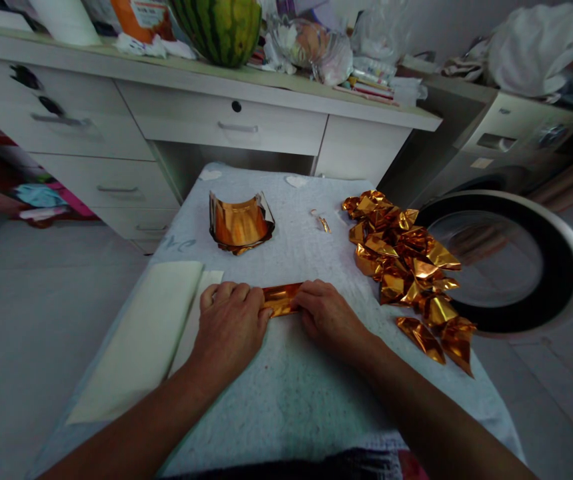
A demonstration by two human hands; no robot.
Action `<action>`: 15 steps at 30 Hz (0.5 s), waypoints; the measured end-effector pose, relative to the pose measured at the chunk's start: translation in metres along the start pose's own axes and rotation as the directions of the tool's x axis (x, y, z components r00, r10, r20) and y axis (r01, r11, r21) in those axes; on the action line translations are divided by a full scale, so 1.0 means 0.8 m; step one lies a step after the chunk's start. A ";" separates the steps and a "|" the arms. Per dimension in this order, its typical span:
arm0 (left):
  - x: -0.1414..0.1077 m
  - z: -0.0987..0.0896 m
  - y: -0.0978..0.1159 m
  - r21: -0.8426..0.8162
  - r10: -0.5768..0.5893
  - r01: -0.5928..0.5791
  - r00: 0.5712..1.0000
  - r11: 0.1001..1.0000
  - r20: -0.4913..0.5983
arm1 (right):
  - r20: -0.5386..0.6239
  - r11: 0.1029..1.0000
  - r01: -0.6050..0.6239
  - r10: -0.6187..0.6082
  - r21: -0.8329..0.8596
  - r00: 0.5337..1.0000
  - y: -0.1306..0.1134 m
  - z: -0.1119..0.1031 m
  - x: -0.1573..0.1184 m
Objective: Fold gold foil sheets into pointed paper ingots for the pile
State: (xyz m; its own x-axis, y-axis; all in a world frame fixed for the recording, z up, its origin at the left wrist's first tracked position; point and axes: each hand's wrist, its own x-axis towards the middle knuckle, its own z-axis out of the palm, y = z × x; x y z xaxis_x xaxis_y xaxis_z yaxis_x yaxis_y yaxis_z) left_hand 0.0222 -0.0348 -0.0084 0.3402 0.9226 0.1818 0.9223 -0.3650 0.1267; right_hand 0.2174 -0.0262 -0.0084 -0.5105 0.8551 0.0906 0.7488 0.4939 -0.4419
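A narrow folded strip of shiny orange-gold foil [281, 300] lies across the middle of the cloth-covered table. My left hand [233, 320] presses on its left end, fingers closed over it. At the strip's right end, my right hand [323, 310] pinches the foil between thumb and fingers. Beyond my left hand stands a curved stack of foil sheets [241, 223]. Folded gold foil pieces [401, 253] form a heap to the right. Cream paper [141, 333] lies left of my left hand, partly under my forearm.
Small gold scraps [323, 224] lie on the pale blue tablecloth [296, 387]. Behind is a white desk [276, 127] with a watermelon [219, 30] and plastic bags. To the right, a washing machine's round door [561, 267] hangs open beside the table.
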 end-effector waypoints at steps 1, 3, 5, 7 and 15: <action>0.000 -0.001 0.001 0.009 -0.016 0.016 1.000 1.000 -0.009 | 0.007 1.000 -0.015 0.015 -0.013 1.000 -0.003 -0.002 0.001; -0.001 -0.002 0.001 0.028 -0.040 0.041 0.999 0.999 -0.020 | 0.022 0.997 -0.050 0.051 -0.057 0.998 -0.010 -0.004 0.003; -0.001 -0.002 0.001 0.035 -0.048 0.049 0.999 0.998 -0.015 | 0.038 0.989 -0.082 0.087 -0.121 0.995 -0.015 -0.004 0.007; -0.002 -0.001 -0.001 0.035 -0.049 0.049 0.999 0.998 -0.004 | 0.061 0.976 -0.102 0.116 -0.192 0.991 -0.018 -0.002 0.012; -0.004 0.001 -0.008 0.009 -0.028 0.029 1.000 1.000 -0.014 | 0.081 0.929 -0.202 0.237 -0.309 0.968 -0.034 0.006 0.025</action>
State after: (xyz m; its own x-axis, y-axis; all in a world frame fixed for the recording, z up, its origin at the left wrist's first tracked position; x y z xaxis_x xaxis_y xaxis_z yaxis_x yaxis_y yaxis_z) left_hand 0.0159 -0.0350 -0.0109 0.3113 0.9308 0.1915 0.9333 -0.3374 0.1232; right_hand 0.1849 -0.0232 0.0007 -0.3510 0.9321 -0.0891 0.9295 0.3353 -0.1532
